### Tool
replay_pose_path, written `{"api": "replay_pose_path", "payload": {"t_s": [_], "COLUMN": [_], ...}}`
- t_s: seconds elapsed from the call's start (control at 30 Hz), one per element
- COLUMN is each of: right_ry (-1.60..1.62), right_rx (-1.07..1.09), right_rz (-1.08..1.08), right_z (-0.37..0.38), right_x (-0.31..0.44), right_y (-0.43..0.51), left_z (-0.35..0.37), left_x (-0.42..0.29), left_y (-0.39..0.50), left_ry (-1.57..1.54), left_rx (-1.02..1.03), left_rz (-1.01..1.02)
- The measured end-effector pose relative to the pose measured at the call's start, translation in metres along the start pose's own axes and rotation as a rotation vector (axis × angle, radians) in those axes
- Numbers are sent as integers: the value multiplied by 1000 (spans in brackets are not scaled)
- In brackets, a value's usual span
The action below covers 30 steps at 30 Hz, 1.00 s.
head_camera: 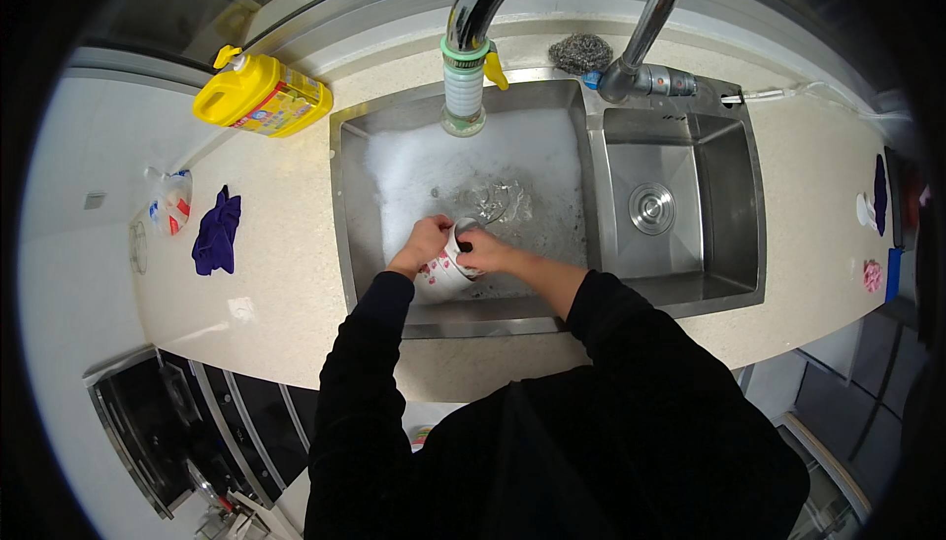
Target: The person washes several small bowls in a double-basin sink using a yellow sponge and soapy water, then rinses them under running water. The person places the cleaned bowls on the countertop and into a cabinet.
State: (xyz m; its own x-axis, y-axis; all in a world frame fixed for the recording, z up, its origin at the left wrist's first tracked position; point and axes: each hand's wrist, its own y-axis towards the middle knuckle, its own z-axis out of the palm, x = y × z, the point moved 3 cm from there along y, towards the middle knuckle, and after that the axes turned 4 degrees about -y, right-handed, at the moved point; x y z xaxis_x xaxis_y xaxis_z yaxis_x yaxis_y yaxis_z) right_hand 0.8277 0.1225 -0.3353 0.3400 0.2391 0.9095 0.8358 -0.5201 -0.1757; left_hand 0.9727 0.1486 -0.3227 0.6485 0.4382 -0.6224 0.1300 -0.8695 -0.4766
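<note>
Both hands are at a tilted stack of white bowls (440,274) with a red-pink flower pattern, low in the large basin (353,207) of a steel double sink. My left hand (423,241) grips the stack by its rim on the left. From the right, my right hand (484,250) holds the rim, its fingertips reaching inside the top bowl; something dark shows by them, too small to tell. White suds (414,163) cover much of the water around the bowls. Rippled clear water (497,201) shows just beyond the hands.
Above the basin hangs a chrome faucet (480,0) with a white-green nozzle (463,89). A smaller basin (665,252) lies right. Steel wool (581,53) sits behind the sink. On the left counter are a yellow pump jug (270,96), purple cloth (217,233) and plastic bag (171,200).
</note>
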Motion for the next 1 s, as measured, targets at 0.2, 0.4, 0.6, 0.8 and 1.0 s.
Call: {"api": "replay_pose_path", "payload": {"t_s": [0.2, 0.4, 0.6, 0.8, 1.0], "right_ry": [755, 1168, 1062, 870, 468], "right_rx": [-132, -389, -529, -652, -679], "right_rz": [439, 631, 615, 477, 503], "right_z": [-15, -20, -37, -78, -96], "right_x": [-26, -61, -62, -44, -42], "right_y": [0, 0, 11, 14, 15], "left_z": [3, 2, 28, 28, 28], "left_x": [-1, -85, -165, -207, -108], "left_y": [-2, -35, -78, -97, -18], "left_ry": [139, 438, 484, 351, -569], "left_rx": [29, -196, -81, 97, -23], "left_rz": [-29, 70, 196, 189, 73]}}
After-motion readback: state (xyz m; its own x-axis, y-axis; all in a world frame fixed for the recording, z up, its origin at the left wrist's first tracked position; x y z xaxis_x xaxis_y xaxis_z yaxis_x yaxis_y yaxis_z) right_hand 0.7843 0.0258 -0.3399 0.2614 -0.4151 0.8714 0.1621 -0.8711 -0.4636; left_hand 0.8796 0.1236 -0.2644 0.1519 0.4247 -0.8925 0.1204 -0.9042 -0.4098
